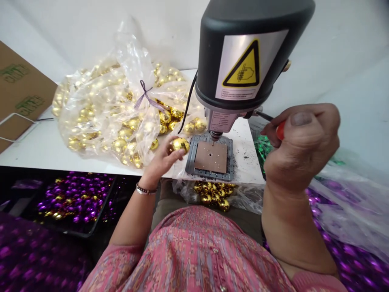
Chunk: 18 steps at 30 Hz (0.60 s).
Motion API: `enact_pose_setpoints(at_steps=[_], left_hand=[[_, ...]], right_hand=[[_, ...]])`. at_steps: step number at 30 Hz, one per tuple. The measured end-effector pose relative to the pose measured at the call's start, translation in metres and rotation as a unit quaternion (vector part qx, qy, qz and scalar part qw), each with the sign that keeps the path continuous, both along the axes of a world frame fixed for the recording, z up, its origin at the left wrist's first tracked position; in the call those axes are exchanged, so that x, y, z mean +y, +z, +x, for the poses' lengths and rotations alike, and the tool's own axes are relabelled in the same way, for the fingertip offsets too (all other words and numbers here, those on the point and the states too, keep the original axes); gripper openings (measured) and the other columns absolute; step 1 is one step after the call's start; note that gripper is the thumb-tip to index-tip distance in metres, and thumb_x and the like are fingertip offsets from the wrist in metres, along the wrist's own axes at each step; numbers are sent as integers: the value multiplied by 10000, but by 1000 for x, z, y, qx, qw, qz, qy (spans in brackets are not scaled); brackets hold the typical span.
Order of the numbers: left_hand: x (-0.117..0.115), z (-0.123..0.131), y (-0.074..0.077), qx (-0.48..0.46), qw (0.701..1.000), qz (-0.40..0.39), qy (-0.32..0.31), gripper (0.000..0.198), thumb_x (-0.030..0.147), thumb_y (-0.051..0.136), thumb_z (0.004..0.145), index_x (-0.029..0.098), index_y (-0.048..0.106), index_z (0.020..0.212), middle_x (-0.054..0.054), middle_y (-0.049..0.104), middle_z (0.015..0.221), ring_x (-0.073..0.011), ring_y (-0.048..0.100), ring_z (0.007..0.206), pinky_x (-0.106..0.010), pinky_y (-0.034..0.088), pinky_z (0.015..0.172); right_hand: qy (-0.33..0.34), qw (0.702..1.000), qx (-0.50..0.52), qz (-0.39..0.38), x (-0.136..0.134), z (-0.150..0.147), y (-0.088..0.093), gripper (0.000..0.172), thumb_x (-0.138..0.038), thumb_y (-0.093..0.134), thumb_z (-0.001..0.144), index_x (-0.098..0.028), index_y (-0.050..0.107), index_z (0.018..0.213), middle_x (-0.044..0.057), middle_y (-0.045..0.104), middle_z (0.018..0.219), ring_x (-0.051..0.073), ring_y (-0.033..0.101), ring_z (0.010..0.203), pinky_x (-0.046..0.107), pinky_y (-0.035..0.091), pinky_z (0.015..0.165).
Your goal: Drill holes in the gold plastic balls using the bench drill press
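My left hand (pixel 161 161) pinches a shiny gold ball (pixel 180 144) and holds it just left of the drill press base plate (pixel 210 158). A brown board with a small hole lies on that plate, under the drill bit (pixel 215 138). My right hand (pixel 302 142) is closed around the red-knobbed lever (pixel 281 129) on the right side of the drill press head (pixel 243 61). A bracelet circles my left wrist.
A clear plastic bag of gold balls (pixel 121 109) lies on the white table (pixel 36 150), left of the press. More gold balls in a bag (pixel 214 194) sit below the table edge. Trays of purple balls (pixel 75 198) stand at lower left; a cardboard box (pixel 21 89) at far left.
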<state>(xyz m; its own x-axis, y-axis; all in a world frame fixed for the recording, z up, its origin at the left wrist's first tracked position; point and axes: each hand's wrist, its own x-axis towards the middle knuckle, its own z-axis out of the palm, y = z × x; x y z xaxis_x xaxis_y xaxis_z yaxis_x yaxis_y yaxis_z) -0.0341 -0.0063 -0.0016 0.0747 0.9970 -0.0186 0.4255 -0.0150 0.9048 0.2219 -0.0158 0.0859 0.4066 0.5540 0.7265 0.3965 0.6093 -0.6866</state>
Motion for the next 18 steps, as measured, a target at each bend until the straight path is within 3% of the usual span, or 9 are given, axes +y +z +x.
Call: enact_pose_setpoints(at_steps=[3,5,8,12,15,18], left_hand=[[-16,22,-12,-175,977,-86,-91,608,544,583,877,212,517,1382,-90,674,1045,-143,617,751,-278,498,648],[-19,33,-20,-227,964,-114,-82,609,540,584,877,212,523,1386,-106,675,1101,-146,628,769,-276,491,637],[-16,44,-23,-233,962,-132,-54,616,494,585,889,220,498,1433,-122,678,1178,-165,660,814,-278,492,636],[-10,50,-18,-146,984,-80,-65,648,415,678,832,200,508,1419,-114,666,1235,-190,665,953,-294,533,755],[-7,54,-20,-10,999,4,-48,635,326,751,739,172,555,1323,-111,644,1237,-209,636,1026,-334,535,876],[-5,58,-28,123,987,105,-13,589,218,764,675,170,569,1229,-103,625,1176,-237,606,1071,-390,518,963]], right_hand=[[7,1000,-6,-8,-2,0,0,313,-443,477,929,-196,545,749,-39,450,621,78,467,578,292,369,610],[14,1000,-21,-11,-4,1,1,303,-427,475,943,-196,549,763,-43,461,613,63,454,561,281,376,607],[18,999,-37,-11,-7,3,1,318,-449,473,955,-193,560,788,-44,477,618,51,448,548,262,364,570],[16,999,-46,-14,-6,5,-1,342,-500,469,956,-208,561,803,-48,483,621,57,456,548,255,358,540],[8,998,-61,-16,-7,5,-3,338,-505,441,967,-226,559,817,-50,485,624,63,453,549,249,362,532],[7,997,-75,-23,-8,6,-3,348,-509,417,976,-230,551,816,-48,485,630,61,451,555,242,376,544]])
